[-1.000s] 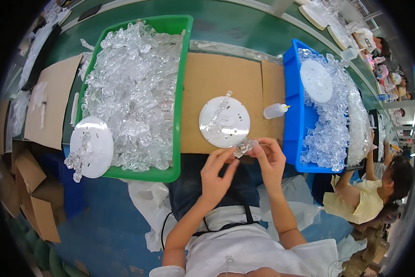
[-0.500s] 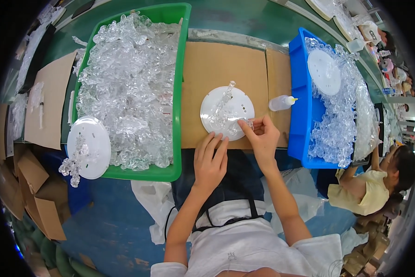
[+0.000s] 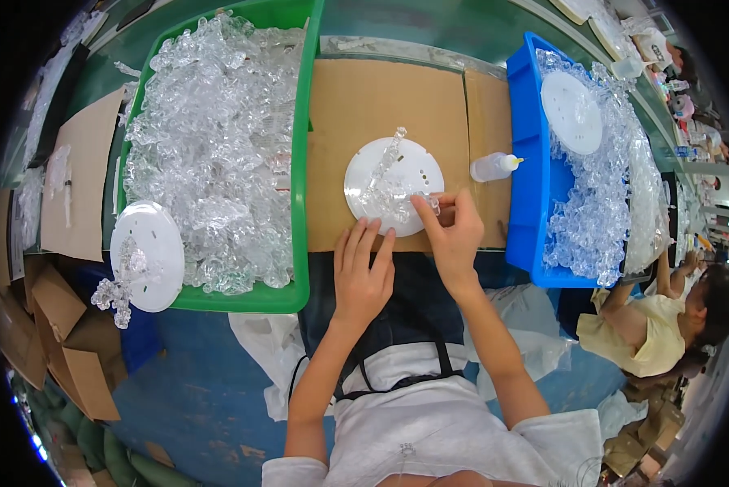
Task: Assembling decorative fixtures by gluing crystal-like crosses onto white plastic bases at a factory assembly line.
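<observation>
A round white disc with small slots lies on the cardboard sheet. Clear plastic pieces sit on it, one branch reaching toward its far edge. My right hand pinches the end of a clear plastic piece at the disc's near right edge, thumb and forefinger together. At the near left rim, my left hand rests with its fingers stretched out, the tips touching the disc's edge. To the right stands a small squeeze bottle with a yellow tip, lying on its side.
On the left, a green bin is heaped with clear plastic pieces. Another white disc with clear pieces leans at its near left corner. A blue bin on the right holds more pieces and a white disc. A co-worker sits beyond it.
The whole view has shifted slightly, so bench things appear higher and a little left. My hands keep nearly the same places on the disc, the right still pinching the clear piece.
</observation>
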A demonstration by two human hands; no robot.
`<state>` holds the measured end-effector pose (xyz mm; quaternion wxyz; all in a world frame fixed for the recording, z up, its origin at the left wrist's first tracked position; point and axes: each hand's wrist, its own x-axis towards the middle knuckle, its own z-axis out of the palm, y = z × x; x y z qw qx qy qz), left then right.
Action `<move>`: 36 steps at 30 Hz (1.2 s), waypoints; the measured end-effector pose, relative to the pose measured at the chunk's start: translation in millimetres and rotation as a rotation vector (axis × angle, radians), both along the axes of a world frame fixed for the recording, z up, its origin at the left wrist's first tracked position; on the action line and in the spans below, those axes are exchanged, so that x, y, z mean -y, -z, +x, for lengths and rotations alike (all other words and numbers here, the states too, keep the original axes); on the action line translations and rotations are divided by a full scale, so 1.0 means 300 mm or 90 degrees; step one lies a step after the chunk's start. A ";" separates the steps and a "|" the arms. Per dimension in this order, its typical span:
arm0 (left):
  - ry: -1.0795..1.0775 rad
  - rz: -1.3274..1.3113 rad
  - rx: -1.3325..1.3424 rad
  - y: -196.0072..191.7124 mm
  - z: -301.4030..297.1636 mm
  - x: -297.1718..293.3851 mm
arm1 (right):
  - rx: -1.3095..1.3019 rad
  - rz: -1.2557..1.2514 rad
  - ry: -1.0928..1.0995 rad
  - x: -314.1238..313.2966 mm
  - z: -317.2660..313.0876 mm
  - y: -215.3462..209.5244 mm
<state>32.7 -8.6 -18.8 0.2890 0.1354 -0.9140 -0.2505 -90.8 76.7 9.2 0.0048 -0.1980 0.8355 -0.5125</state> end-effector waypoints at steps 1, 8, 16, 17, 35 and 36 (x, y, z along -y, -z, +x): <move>0.001 0.002 0.003 0.002 0.006 0.001 | -0.035 0.034 0.008 0.008 -0.001 -0.005; 0.008 -0.014 0.030 -0.004 0.017 0.003 | 0.027 0.082 0.004 -0.019 -0.001 -0.025; 0.004 0.007 0.036 -0.012 0.010 0.000 | 0.002 0.043 -0.028 0.006 -0.002 0.005; 0.012 0.013 0.030 -0.015 0.000 0.001 | -0.004 0.059 -0.029 0.001 -0.008 0.009; -0.020 -0.064 0.035 -0.002 -0.033 -0.054 | -0.088 -0.031 0.162 -0.067 -0.160 0.019; -0.024 -0.026 -0.002 -0.007 -0.036 -0.047 | -0.052 -0.031 0.149 -0.070 -0.166 0.024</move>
